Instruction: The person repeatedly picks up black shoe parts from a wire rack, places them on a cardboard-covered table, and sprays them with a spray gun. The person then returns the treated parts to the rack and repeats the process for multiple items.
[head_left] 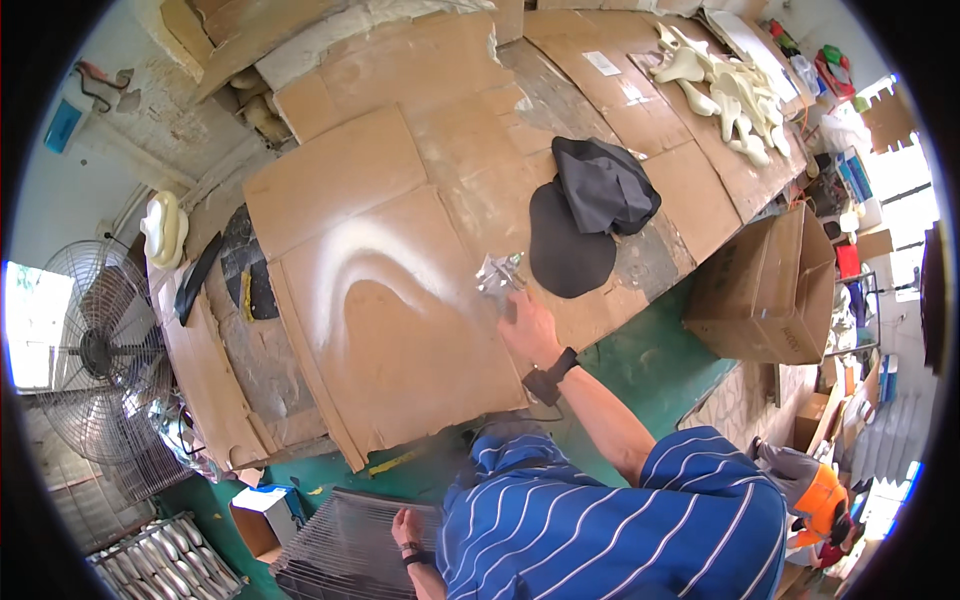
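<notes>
My right hand (528, 325) reaches over the cardboard-covered table, its fingers closed on a shiny silver thing (499, 273) whose exact kind I cannot make out. A dark band sits on that wrist. Just beyond the hand lies a dark grey cap (574, 242), beside the silver thing. To its left, a white sprayed-looking arch (372, 243) marks the cardboard sheet (430, 360). My left hand (405, 526) hangs low by my side, its fingers curled, in front of a stack of wire racks (335, 535). Whether it grips anything is hidden.
Cream-coloured curved pieces (735, 95) are piled at the table's far right. An open cardboard box (765, 290) stands off its right edge. A large fan (97, 350) is at left, above a tray of shiny pieces (165, 560). A person in orange (825, 505) is at lower right.
</notes>
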